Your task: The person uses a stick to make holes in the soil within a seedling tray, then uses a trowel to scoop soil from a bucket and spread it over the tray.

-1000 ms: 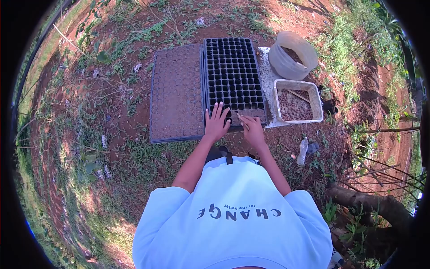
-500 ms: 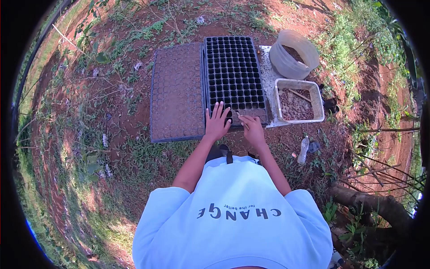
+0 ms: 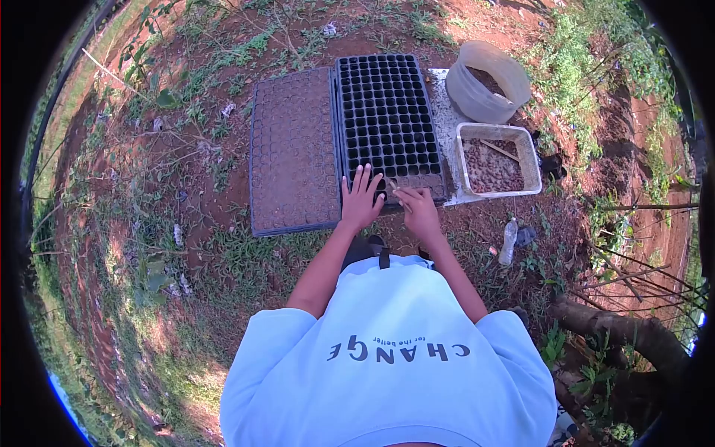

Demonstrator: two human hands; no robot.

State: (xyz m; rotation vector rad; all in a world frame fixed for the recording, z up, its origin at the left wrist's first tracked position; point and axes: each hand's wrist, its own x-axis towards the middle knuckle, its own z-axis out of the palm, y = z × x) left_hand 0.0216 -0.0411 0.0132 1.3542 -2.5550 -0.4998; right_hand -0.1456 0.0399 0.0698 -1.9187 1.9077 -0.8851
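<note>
A black seedling tray with rows of square cells lies in front of me, its far cells dark and unfilled, a few near ones level with brown soil. My left hand rests with fingers spread over the tray's near left corner. Close beside it, my right hand pinches a small, thin stick whose tip is at the near cells. To the left, a second seedling tray is covered in soil, with faint round marks showing its cells.
On a whitish board to the right stand a translucent round tub with soil inside and a white rectangular basin of brown grainy material with a stick across it. A clear plastic bottle lies on the ground; a thick branch is at lower right.
Both hands stay at the tray's near end. The right hand's fingers and the small stick have shifted slightly; the whole view has moved a little.
</note>
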